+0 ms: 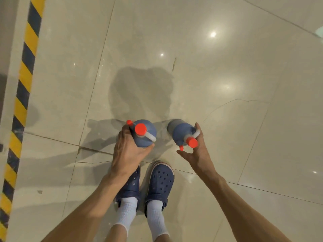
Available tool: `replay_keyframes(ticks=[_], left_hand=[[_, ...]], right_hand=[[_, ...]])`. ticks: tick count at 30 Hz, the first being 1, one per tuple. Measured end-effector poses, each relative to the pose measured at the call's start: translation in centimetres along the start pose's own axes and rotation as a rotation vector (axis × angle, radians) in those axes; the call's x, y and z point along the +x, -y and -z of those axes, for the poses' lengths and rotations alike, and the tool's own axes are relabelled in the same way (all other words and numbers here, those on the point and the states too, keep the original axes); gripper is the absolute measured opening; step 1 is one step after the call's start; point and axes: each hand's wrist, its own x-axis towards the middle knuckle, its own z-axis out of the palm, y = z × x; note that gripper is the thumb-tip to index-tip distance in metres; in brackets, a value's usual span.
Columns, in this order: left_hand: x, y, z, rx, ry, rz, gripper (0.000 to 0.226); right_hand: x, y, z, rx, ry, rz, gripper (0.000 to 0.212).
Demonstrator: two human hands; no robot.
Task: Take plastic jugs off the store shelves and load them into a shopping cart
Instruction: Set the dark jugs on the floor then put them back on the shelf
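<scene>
I look straight down at the floor. My left hand (126,151) grips a blue plastic jug (146,131) with a red cap and a white handle, fingers wrapped around its left side and underside. My right hand (195,151) holds a second blue jug (180,131) by its white handle, and this jug tilts with its red cap toward me. Both jugs hang above the tiles, side by side and apart. No shelves or shopping cart appear in this view.
Glossy beige floor tiles (174,41) fill the view, with a cracked tile at the right. A yellow-and-black hazard stripe (22,81) runs along a raised edge on the left. My feet in blue clogs (160,182) and white socks stand below the jugs.
</scene>
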Motion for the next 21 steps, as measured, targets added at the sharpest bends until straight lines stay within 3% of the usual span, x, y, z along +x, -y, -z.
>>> replay_keyframes(ticks=[5,11,21], left_hand=[[0.7,2.2,-0.7,-0.006,-0.019,0.004,0.089],[-0.2,2.8,0.3,-0.052,-0.047,0.065,0.088],[-7.1,-5.5,14.6,-0.152,-0.193,0.152,0.085]], right_hand=[[3.1,-1.0,-2.4,0.071,-0.143,0.039,0.098],[2.2,0.9,-2.6,0.037,-0.199,0.009,0.079],[-7.5,16.2,3.3,0.002,-0.160,0.113,0.067]])
